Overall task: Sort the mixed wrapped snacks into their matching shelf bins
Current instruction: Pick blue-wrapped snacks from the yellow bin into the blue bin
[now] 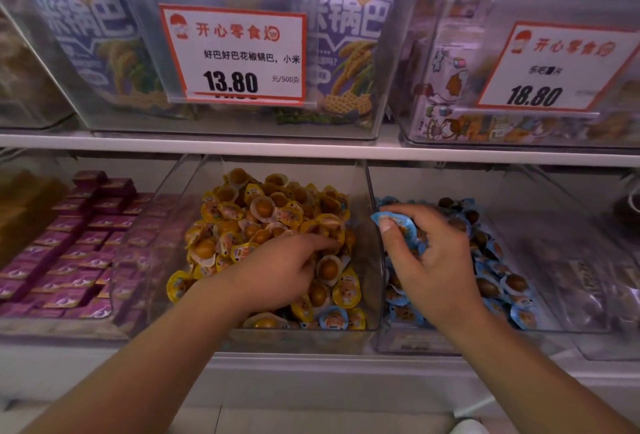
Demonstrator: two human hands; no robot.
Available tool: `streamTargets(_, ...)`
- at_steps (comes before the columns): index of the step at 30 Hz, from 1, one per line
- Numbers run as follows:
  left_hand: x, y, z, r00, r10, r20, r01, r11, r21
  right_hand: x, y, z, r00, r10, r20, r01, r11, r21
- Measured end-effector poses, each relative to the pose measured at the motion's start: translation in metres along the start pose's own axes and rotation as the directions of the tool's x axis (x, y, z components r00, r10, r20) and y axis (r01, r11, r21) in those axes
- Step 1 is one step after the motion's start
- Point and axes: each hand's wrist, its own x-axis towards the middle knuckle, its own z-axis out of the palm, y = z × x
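Note:
A clear bin (375, 246) on the lower shelf holds a heap of yellow-wrapped egg snacks (263, 215). Two or three blue-wrapped ones (333, 318) lie among them at its front edge. The clear bin to its right (540, 326) holds blue-wrapped egg snacks (498, 277). My left hand (277, 271) reaches palm down into the yellow heap, fingers buried among the packs; I cannot see whether it holds one. My right hand (429, 260) is over the blue bin, pinching a few blue-wrapped snacks (401, 224) between thumb and fingers.
A bin of purple boxed snacks (79, 246) stands to the left. The upper shelf (311, 148) carries clear bins of purple snack bags (349, 52) with price cards (235, 54) reading 13.80 and 18.80. The shelf's white front edge (311, 362) runs below the bins.

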Motion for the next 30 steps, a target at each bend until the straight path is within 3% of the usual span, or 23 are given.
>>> streamTargets(4,-0.003,0.005,-0.002,0.993,0.073,0.093,-0.082,0.991,0.102,0.0,-0.001,0.0,1.0,0.007,0.015,-0.006,1.0,-0.015)
streamTargets(9,-0.006,0.017,-0.003,0.981,0.082,0.178,-0.09,0.995,0.04,0.001,-0.002,0.0,1.0,-0.015,0.003,0.015,1.0,-0.014)
streamTargets(12,-0.01,0.023,-0.002,0.915,0.008,0.404,-0.006,1.0,-0.005,0.001,-0.002,0.001,1.0,-0.014,0.006,0.014,1.0,-0.005)
streamTargets(15,-0.011,0.029,0.005,0.869,-0.076,0.488,-0.038,0.975,0.219,0.0,-0.003,0.002,1.0,-0.011,0.002,0.011,1.0,0.001)
streamTargets(17,-0.012,0.035,0.004,0.844,-0.068,0.532,-0.083,0.963,0.256,0.0,-0.003,0.002,1.0,-0.013,-0.004,0.013,1.0,0.004)
streamTargets(22,-0.023,0.029,-0.014,0.843,0.016,0.537,0.065,0.989,-0.132,0.001,-0.004,0.002,1.0,-0.006,-0.004,0.006,0.999,0.035)
streamTargets(30,-0.034,0.013,-0.02,0.876,0.174,0.449,-0.045,0.958,-0.283,0.003,-0.01,0.004,0.999,-0.033,0.003,0.033,0.998,0.057)
